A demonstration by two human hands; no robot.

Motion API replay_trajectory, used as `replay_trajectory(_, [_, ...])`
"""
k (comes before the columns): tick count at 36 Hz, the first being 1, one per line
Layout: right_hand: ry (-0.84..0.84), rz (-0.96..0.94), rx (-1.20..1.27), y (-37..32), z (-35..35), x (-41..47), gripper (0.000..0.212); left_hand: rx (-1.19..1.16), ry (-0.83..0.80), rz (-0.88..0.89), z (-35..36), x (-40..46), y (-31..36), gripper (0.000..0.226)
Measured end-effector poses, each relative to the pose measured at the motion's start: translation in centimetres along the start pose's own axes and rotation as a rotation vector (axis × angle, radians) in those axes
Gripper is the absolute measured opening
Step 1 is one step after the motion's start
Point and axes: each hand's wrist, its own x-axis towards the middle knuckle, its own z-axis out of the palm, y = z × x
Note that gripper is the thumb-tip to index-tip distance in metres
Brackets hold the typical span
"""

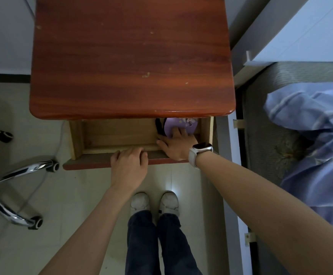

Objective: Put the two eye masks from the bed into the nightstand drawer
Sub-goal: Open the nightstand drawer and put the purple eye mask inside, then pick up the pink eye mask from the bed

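Drawer (pixel 120 135) pulled open. Right hand (pixel 176 144) inside its right end, fingers spread flat on purple eye mask (pixel 179 124); mask's long axis runs left-right beyond the fingertips, black strap (pixel 159 127) at its left. Left hand (pixel 129 165) curls over drawer front.

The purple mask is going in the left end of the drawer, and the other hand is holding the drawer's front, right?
Not quite. The head view shows the purple mask at the right end of the drawer, under the right hand. The rest holds: the left hand rests on the drawer's front edge.
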Motion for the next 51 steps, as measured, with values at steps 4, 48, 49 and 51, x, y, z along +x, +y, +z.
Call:
replay_trajectory(4, [0.058, 0.021, -0.032, 0.4, 0.5, 0.3, 0.049, 0.003, 0.02, 0.071, 0.5, -0.9, -0.6, 0.02])
replay_trajectory(48, [0.562, 0.508, 1.027, 9.6, -8.8, -29.6, 0.034, -0.03, -0.249, 0.632, -9.5, -5.0, 24.1, 0.024])
replay_trajectory(49, [0.616, 0.543, 1.042, 11.2, -9.0, -31.2, 0.034, -0.022, -0.272, 0.681, -9.3, -5.2, 26.8, 0.026])
replay_trajectory(51, [0.703, 0.614, 1.074, 14.5, -9.4, -34.3, 0.033, -0.012, -0.327, 0.773, -8.6, -5.8, 32.2, 0.028])
